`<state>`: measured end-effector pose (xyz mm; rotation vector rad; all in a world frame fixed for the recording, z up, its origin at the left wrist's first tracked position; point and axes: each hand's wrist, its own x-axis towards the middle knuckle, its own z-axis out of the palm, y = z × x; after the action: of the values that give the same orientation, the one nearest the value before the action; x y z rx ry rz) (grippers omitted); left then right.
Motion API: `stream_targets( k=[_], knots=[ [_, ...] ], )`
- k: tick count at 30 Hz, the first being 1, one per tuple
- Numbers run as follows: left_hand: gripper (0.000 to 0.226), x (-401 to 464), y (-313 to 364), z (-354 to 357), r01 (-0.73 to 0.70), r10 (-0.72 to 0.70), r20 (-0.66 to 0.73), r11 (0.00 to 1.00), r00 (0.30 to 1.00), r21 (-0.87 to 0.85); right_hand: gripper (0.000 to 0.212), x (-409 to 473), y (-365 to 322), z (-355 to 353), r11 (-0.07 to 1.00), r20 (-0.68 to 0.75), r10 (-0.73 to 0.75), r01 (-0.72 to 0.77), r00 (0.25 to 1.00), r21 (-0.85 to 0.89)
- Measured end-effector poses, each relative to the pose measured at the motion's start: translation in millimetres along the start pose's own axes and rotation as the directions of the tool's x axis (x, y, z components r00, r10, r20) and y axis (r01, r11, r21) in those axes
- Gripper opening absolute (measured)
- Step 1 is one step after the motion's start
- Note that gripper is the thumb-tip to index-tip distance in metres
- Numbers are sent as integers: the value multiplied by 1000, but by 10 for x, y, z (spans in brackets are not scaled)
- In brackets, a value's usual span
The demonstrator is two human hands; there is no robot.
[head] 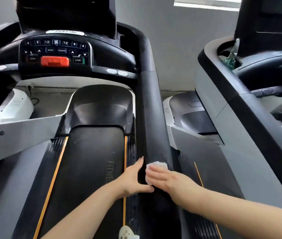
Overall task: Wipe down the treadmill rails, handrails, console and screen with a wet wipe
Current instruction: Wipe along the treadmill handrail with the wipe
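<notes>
The treadmill's black right handrail (151,107) runs from the console down toward me. My right hand (167,180) lies flat on its near end and presses a white wet wipe (155,167) against it; the wipe shows under the fingers. My left hand (135,176) holds the inner side of the same handrail, thumb underneath and fingers up along its edge. The console (56,54) with buttons and a red safety key sits at the upper left, below a dark screen (66,14). The black belt (92,163) with orange stripes lies between the side rails.
A second treadmill (240,104) stands close on the right, with a plastic bottle (231,56) in its cup holder. A grey upright (16,135) crosses at the left. A light-coloured shoe (128,232) stands on the right side rail at the bottom edge.
</notes>
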<state>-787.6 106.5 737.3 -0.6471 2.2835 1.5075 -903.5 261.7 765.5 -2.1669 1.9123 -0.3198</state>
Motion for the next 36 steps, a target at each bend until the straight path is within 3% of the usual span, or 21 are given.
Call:
stream_targets(
  k=[2, 3, 6, 8, 11, 14, 17, 20, 23, 25, 26, 28, 30, 32, 36],
  knots=[
    [110, 0, 16, -13, -3, 3, 11, 1000, 1000, 6, 55, -146, 50, -60, 995, 39, -79, 81, 996, -59],
    [111, 3, 23, -21, 2, -2, 14, 1000, 1000, 11, 61, -134, 146, -125, 998, 28, -40, 41, 999, -39],
    [112, 4, 48, -35, 16, -16, 16, 1000, 1000, 11, 75, 89, 428, -277, 961, -156, 272, -259, 949, 101],
    [112, 9, 71, -37, 28, -28, 3, 1000, 1000, 10, 69, 154, 382, -238, 919, -171, 379, -349, 909, 183],
    [109, 6, 107, -39, 50, -50, -6, 998, 999, 32, 58, -170, 141, 37, 967, -113, 177, -151, 978, 206],
    [109, 7, 114, -33, 60, -60, 2, 998, 998, 17, 70, -230, 246, 26, 970, -93, 95, -71, 991, 234],
    [110, 10, 95, -29, 58, -58, 1, 998, 998, 17, 70, 49, 402, -16, 898, -133, 317, -252, 939, 360],
    [109, 1, 88, -13, 59, -59, -2, 998, 998, 5, 39, 76, 177, 75, 837, -202, 465, -354, 862, 417],
    [110, 8, 92, -13, 61, -61, 13, 998, 998, -9, 48, -171, -130, 178, 846, -238, 426, -291, 873, 448],
    [110, 17, 100, -24, 64, -64, 25, 998, 998, -1, 44, -218, 64, 217, 874, -210, 372, -265, 904, 407],
    [110, 20, 100, -29, 63, -63, 26, 998, 998, 11, 52, -161, 205, 196, 876, -184, 361, -265, 914, 402],
    [111, 25, 95, -35, 60, -60, 24, 998, 998, 25, 69, 57, 477, 91, 864, -177, 405, -312, 897, 394],
    [111, 11, 98, -27, 67, -68, 22, 998, 997, 16, 70, 221, 500, -31, 878, -201, 421, -342, 884, 334],
    [110, 3, 103, -28, 76, -77, 28, 997, 997, 24, 67, 102, 352, -11, 937, -227, 319, -271, 920, 219],
    [109, 27, 112, -38, 97, -100, 39, 993, 994, 68, 83, -297, 329, 117, 990, -93, 61, -48, 994, 130]
  ],
)
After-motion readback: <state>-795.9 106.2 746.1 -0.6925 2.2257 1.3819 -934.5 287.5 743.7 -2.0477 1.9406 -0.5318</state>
